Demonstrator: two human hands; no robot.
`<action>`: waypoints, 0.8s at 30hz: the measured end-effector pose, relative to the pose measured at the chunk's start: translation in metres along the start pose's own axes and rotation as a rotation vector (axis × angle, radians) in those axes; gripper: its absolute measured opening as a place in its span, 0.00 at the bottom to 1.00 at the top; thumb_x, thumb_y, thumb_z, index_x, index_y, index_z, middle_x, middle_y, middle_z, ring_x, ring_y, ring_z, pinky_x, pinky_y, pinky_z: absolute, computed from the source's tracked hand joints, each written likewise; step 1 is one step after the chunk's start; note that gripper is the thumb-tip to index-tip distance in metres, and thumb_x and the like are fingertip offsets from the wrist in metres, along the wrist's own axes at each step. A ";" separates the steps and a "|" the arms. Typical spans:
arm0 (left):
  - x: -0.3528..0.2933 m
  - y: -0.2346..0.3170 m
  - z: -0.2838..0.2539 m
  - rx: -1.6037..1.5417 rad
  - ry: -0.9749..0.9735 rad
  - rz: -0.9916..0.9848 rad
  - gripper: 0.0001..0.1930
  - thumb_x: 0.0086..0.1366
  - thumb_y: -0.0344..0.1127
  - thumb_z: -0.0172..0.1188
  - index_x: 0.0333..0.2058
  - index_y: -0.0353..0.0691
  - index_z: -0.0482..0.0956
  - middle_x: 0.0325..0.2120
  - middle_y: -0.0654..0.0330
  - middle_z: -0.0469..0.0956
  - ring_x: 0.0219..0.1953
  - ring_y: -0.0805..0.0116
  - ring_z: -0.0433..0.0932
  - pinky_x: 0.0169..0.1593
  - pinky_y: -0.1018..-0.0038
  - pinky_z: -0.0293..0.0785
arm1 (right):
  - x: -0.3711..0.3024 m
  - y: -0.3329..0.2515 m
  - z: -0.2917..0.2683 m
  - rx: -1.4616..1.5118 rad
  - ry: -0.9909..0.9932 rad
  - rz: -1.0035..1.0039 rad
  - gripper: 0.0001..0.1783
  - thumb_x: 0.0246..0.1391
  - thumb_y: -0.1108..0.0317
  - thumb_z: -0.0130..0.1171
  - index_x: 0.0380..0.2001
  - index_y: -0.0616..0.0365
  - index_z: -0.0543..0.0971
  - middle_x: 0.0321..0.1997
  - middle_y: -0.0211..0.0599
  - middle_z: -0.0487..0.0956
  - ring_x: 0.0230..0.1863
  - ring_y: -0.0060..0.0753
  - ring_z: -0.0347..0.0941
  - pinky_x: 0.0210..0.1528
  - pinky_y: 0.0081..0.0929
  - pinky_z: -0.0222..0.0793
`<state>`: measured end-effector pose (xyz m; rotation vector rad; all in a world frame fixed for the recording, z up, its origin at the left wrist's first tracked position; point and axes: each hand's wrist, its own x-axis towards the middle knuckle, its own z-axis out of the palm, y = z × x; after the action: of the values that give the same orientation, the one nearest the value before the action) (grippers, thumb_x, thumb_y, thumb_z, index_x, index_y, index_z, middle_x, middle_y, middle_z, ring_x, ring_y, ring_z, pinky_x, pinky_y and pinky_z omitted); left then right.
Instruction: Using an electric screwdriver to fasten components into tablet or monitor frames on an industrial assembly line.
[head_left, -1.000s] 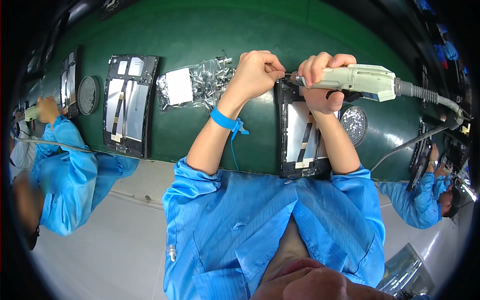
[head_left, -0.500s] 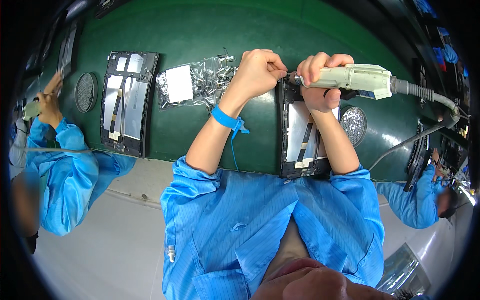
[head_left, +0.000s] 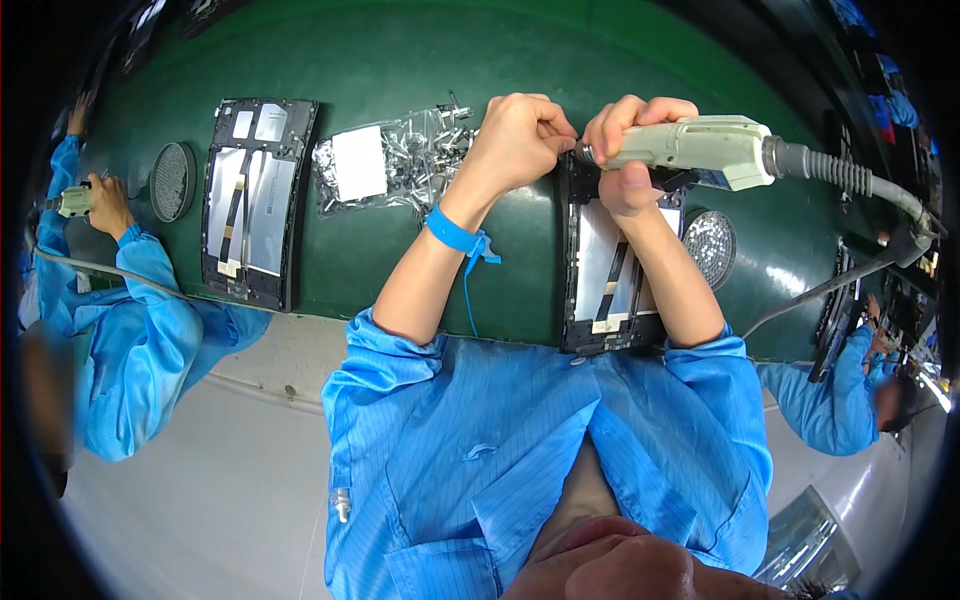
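My right hand (head_left: 613,125) is wrapped round a pale green electric screwdriver (head_left: 722,150), held almost level with its tip toward the left. Fingers of my left hand (head_left: 515,145) are pinched together right at that tip; whatever they hold is too small or hidden to name. Below both hands lies a black-framed tablet-like panel (head_left: 592,260) with silver plates and a dark ribbon strip, partly covered by my right forearm. A blue wrist strap (head_left: 452,235) circles my left wrist.
Left of my left hand lies a clear bag of small metal parts (head_left: 410,160) with a white label. A similar panel (head_left: 262,205) is farther left, beside a round dish (head_left: 173,182). Another dish of small parts (head_left: 710,250) stands at right. The screwdriver's cable (head_left: 895,195) runs right. Co-workers sit both sides.
The screwdriver and my right hand have shifted slightly left, and its rear end has swung a little toward me. My left hand has barely moved. At left, a co-worker's hand with a screwdriver has moved.
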<state>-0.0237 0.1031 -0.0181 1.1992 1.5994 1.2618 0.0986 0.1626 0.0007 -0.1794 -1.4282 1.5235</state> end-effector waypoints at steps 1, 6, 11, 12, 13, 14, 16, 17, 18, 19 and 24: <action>0.000 -0.001 0.000 -0.001 0.003 0.009 0.04 0.46 0.19 0.63 0.22 0.33 0.82 0.21 0.53 0.78 0.23 0.66 0.80 0.29 0.74 0.75 | 0.000 0.002 -0.001 0.047 -0.011 -0.027 0.31 0.43 0.61 0.70 0.38 0.52 0.56 0.25 0.31 0.68 0.22 0.21 0.64 0.26 0.20 0.67; 0.001 0.000 0.000 0.012 0.004 0.019 0.04 0.45 0.19 0.63 0.22 0.33 0.82 0.21 0.54 0.78 0.23 0.66 0.80 0.30 0.74 0.75 | -0.001 0.006 -0.002 -0.033 0.004 -0.041 0.30 0.42 0.66 0.68 0.39 0.54 0.56 0.23 0.31 0.69 0.24 0.20 0.65 0.26 0.19 0.66; 0.001 0.001 -0.001 0.026 0.007 0.030 0.04 0.45 0.19 0.63 0.22 0.34 0.82 0.20 0.54 0.78 0.23 0.65 0.80 0.29 0.74 0.75 | -0.004 0.010 -0.003 -0.133 -0.007 -0.065 0.28 0.43 0.72 0.66 0.40 0.55 0.57 0.23 0.31 0.69 0.23 0.19 0.65 0.27 0.16 0.61; 0.001 0.002 -0.001 0.037 0.005 0.030 0.04 0.45 0.19 0.62 0.22 0.34 0.82 0.20 0.54 0.78 0.23 0.65 0.80 0.29 0.74 0.75 | -0.005 0.009 -0.003 -0.134 -0.006 -0.065 0.28 0.43 0.72 0.66 0.40 0.55 0.57 0.23 0.31 0.69 0.23 0.19 0.65 0.27 0.16 0.61; 0.001 0.003 -0.001 0.047 0.003 0.029 0.04 0.45 0.19 0.62 0.22 0.34 0.82 0.20 0.54 0.78 0.23 0.65 0.80 0.29 0.74 0.75 | -0.005 0.008 -0.003 -0.140 -0.010 -0.056 0.28 0.43 0.72 0.66 0.40 0.55 0.57 0.23 0.31 0.69 0.23 0.19 0.64 0.27 0.16 0.61; 0.001 0.003 -0.001 0.048 0.002 0.031 0.04 0.45 0.19 0.62 0.22 0.34 0.82 0.20 0.54 0.78 0.23 0.65 0.80 0.29 0.74 0.75 | -0.006 0.008 -0.003 -0.147 -0.014 -0.048 0.28 0.43 0.72 0.66 0.40 0.55 0.57 0.23 0.30 0.69 0.23 0.18 0.64 0.28 0.15 0.61; 0.001 0.003 -0.001 0.054 -0.002 0.019 0.04 0.45 0.19 0.62 0.22 0.33 0.82 0.20 0.54 0.78 0.23 0.65 0.80 0.29 0.74 0.75 | -0.005 0.010 -0.002 -0.122 -0.016 -0.066 0.28 0.43 0.71 0.66 0.41 0.55 0.57 0.23 0.30 0.69 0.23 0.18 0.64 0.27 0.15 0.60; 0.001 0.002 -0.001 0.056 -0.002 0.021 0.04 0.45 0.19 0.62 0.22 0.33 0.82 0.20 0.54 0.78 0.23 0.65 0.80 0.29 0.74 0.75 | -0.005 0.011 -0.002 -0.099 -0.020 -0.083 0.29 0.43 0.70 0.67 0.41 0.55 0.57 0.23 0.30 0.69 0.23 0.17 0.64 0.26 0.15 0.60; 0.000 0.001 -0.001 0.051 -0.003 0.027 0.04 0.45 0.19 0.63 0.22 0.33 0.82 0.20 0.54 0.78 0.23 0.65 0.80 0.29 0.74 0.75 | -0.002 0.010 -0.002 -0.098 -0.020 -0.084 0.29 0.43 0.70 0.67 0.41 0.55 0.57 0.23 0.30 0.69 0.23 0.17 0.64 0.26 0.15 0.60; 0.000 0.000 -0.001 0.046 -0.003 0.033 0.04 0.45 0.19 0.63 0.22 0.33 0.82 0.20 0.54 0.78 0.23 0.65 0.80 0.29 0.74 0.75 | 0.002 0.008 -0.001 -0.084 -0.075 -0.096 0.29 0.45 0.61 0.68 0.40 0.52 0.57 0.22 0.29 0.67 0.20 0.19 0.61 0.24 0.18 0.61; 0.001 0.004 -0.002 0.039 -0.011 0.018 0.04 0.45 0.18 0.63 0.22 0.33 0.82 0.20 0.54 0.78 0.23 0.66 0.80 0.29 0.74 0.75 | -0.004 0.012 -0.006 -0.032 -0.053 -0.076 0.37 0.39 0.61 0.74 0.43 0.54 0.58 0.23 0.29 0.70 0.23 0.17 0.63 0.25 0.15 0.59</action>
<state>-0.0250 0.1036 -0.0142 1.2452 1.6153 1.2387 0.0981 0.1658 -0.0130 -0.1033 -1.4857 1.4537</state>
